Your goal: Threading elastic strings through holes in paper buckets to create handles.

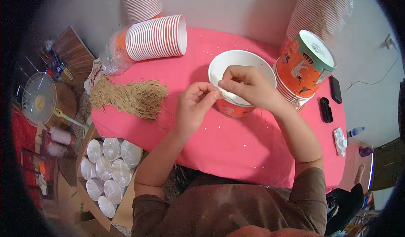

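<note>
A white-lined paper bucket [237,111] with an orange printed outside stands in front of me on the pink-covered table. My left hand [195,107] is closed, thumb and forefinger pinching the bucket's near-left rim. My right hand [249,87] reaches over the bucket's opening from the right. Its fingers are pinched together close to the left fingertips; what they hold, if anything, is hidden. To the left lies a bundle of tan cords [130,97], a loose strand trailing toward my left wrist. Close by on the right, an upside-down orange and green bucket [304,66] tops some nested buckets [291,89].
Nested white buckets [156,38] lie sideways in a plastic bag at back left. Taller stacks stand against the wall. A black case [326,109], a dark phone-like object [335,89] and white tissue [340,142] line the right edge. Below left, a carton [126,203] holds several wrapped stacks.
</note>
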Demonstrator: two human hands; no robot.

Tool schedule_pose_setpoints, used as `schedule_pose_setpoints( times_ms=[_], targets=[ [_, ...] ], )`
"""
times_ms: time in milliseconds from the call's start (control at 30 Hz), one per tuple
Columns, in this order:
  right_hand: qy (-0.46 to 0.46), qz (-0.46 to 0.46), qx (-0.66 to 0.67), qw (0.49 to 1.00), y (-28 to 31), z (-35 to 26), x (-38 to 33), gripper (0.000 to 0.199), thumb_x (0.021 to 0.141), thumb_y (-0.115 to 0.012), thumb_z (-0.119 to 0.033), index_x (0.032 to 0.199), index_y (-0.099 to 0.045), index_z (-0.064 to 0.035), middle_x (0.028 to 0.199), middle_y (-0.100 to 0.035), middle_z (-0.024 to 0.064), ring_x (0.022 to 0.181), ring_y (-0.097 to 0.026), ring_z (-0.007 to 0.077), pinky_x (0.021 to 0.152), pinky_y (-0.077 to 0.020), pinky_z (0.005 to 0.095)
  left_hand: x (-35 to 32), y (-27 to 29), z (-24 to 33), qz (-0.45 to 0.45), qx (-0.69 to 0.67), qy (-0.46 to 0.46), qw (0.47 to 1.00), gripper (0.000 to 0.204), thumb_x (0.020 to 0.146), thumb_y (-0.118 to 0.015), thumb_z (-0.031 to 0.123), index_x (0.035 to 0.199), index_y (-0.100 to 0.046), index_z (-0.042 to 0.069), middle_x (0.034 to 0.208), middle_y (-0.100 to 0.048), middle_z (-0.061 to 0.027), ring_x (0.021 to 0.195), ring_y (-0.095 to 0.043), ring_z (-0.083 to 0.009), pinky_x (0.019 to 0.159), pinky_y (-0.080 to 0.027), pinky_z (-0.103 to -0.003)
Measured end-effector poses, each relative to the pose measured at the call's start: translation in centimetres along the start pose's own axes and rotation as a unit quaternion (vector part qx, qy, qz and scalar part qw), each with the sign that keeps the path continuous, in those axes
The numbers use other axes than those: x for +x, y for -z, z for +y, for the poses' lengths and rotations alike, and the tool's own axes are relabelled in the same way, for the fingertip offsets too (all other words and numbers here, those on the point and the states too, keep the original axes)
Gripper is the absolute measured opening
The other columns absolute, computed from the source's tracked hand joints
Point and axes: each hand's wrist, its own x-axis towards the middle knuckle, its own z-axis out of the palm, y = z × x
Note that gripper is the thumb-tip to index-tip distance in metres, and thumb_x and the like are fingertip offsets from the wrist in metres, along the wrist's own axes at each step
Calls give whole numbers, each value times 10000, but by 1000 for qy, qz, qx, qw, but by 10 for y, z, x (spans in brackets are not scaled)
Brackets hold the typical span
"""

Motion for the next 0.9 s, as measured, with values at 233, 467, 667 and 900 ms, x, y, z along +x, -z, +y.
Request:
schedule_pose_setpoints(
  times_ms=[233,467,667,900],
  targets=[
    [169,134,-30,976,-20,-7,-14,109,848,-638,9,935,-574,-7,862,-599,49,865,-587,137,816,-484,298,4,-1,11,-33,-147,141,979,77,932,-571,117,952,-582,43,712,-478,42,566,-376,-8,461,-277,-175],
    [221,163,-113,955,-17,-4,-15,78,844,-608,39,914,-608,4,824,-614,77,773,-608,162,698,-492,294,7,2,18,-68,-240,222,943,116,953,-536,143,964,-581,36,709,-472,31,557,-380,-21,453,-282,-176],
    [216,178,-114,953,-16,-10,-17,87,839,-623,33,921,-622,2,811,-613,83,708,-599,174,621,-472,287,8,5,14,-56,-226,200,952,109,953,-563,123,994,-605,31,760,-537,8,567,-402,-27,462,-303,-174],
    [236,211,-276,908,-6,1,-9,125,821,-652,-105,898,-574,-45,762,-595,118,647,-620,321,539,-491,420,14,4,15,-30,-109,176,978,101,943,-583,107,986,-625,26,731,-546,20,556,-422,-27,455,-321,-189]
  ],
)
